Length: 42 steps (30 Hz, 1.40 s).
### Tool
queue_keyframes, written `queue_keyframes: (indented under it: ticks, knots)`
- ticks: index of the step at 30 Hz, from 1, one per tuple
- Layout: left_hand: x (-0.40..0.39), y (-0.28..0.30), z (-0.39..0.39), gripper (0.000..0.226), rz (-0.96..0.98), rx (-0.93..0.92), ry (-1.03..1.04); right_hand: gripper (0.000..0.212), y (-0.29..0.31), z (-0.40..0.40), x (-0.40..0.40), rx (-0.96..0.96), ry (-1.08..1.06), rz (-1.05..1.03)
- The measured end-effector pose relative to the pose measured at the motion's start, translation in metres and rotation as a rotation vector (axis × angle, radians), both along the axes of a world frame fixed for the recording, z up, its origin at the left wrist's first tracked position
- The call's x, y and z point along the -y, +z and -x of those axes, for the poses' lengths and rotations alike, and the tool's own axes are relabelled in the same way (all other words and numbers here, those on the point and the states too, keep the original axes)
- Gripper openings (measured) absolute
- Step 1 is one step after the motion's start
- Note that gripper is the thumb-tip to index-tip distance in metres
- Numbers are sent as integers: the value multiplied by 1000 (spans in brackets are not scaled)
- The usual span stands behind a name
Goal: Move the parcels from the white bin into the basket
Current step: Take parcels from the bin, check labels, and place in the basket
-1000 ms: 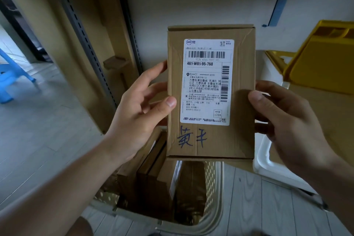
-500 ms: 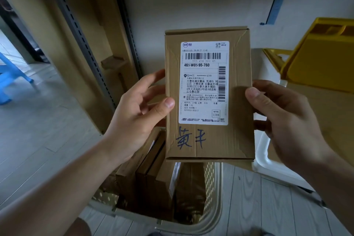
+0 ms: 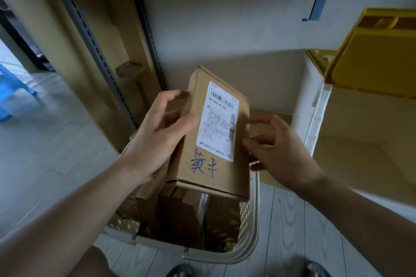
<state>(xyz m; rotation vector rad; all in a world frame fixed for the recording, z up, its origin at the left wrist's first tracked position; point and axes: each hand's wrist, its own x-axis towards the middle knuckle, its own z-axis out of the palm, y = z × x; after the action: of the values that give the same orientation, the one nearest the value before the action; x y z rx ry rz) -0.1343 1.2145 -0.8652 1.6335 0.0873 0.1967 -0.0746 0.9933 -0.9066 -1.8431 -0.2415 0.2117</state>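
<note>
A brown cardboard parcel (image 3: 211, 141) with a white shipping label and blue handwriting hangs tilted just above the beige perforated basket (image 3: 252, 243). My left hand (image 3: 162, 132) grips its left side, thumb on the labelled face. At the parcel's right edge, my right hand (image 3: 276, 150) has its fingers spread and holds nothing; whether the tips touch the edge I cannot tell. Several brown parcels (image 3: 175, 209) stand upright inside the basket. The white bin (image 3: 315, 119) stands to the right, with brown cardboard (image 3: 360, 153) in it.
A yellow bin (image 3: 371, 58) rests on top of the white bin at the upper right. Slotted metal shelf uprights (image 3: 90, 29) and cardboard sheets lean at the left. A blue stool (image 3: 13, 87) is far left. My feet (image 3: 180, 271) are at the basket's near side.
The parcel has come down from upright in front of me and tilted towards the basket. My right hand has loosened from its right side; my left hand still grips it.
</note>
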Motion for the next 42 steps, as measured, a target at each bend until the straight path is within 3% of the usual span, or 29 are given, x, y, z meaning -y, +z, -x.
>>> queue_keyframes:
  ticks: [6, 9, 10, 14, 18, 22, 25, 29, 34, 42]
  knots:
    - [5, -20, -12, 43, -287, -192, 118, 34, -29, 12, -27, -64, 203, 195]
    - [3, -35, -17, 51, -476, -275, 58, 78, -41, 20, -35, -195, 285, 247]
    - [4, -41, -19, 55, -516, -282, 12, 84, -47, 21, -38, -248, 293, 240]
    - [15, -69, -27, 61, -628, -300, -103, 57, -57, 20, -47, -379, 235, 120]
    - [23, -92, -33, 58, -686, -277, -151, 68, -70, 19, -47, -408, 208, 157]
    - [20, -107, -44, 50, -899, -322, -277, 29, -80, 16, -46, -594, 242, 14]
    - [16, -108, -48, 40, -972, -417, -377, 40, -90, 10, -45, -619, 263, -25]
    - [12, -111, -49, 23, -1010, -463, -452, 59, -101, 3, -49, -560, 242, 78]
    - [11, -114, -52, 22, -1050, -480, -485, 43, -106, -1, -51, -521, 249, 124]
    - [2, -114, -54, 24, -1075, -530, -545, 35, -117, -3, -64, -435, 311, 190]
